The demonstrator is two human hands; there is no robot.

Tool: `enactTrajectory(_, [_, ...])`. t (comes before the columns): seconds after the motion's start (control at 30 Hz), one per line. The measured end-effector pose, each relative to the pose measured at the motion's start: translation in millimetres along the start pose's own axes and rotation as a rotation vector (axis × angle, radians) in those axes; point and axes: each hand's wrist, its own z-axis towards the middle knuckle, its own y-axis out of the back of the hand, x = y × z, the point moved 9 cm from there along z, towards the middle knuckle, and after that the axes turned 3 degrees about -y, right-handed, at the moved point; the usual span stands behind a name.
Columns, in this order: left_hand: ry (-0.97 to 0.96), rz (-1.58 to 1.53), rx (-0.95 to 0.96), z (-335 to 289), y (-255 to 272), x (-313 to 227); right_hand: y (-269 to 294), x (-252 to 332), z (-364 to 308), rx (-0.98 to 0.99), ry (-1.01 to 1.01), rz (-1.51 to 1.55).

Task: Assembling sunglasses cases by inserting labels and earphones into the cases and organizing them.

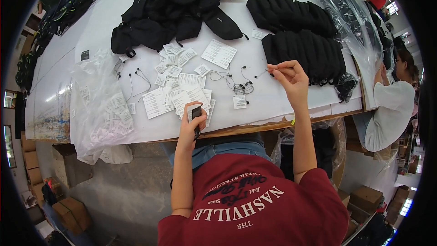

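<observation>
The right hand [295, 84], right of centre in the head view, works with its fingertips alone, so its thin dark cord [256, 77] could slip free: the pinch covers little of it. The cord's loose end points toward the tangled cords [236, 86] in the middle of the frame, and might snag there if the hand swept left. Below centre, the left hand [193, 125] is near the front edge of the white table [268, 107]; a careless turn could knock the paper sheets [195, 94] beside it askew. As for grip, the right thumb and forefinger come together on the cord. The left fingers wrap around a small black device [196, 111]. Black pouches [182, 13] heap at the upper middle; white labels [173, 70] lie below them in the frame.
</observation>
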Motion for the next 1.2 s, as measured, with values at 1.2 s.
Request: enactTrajectory(1.2, [-0.695, 0.751, -0.164, -41, -42, -78, -129, 16, -74, 0.31, -0.017, -0.359])
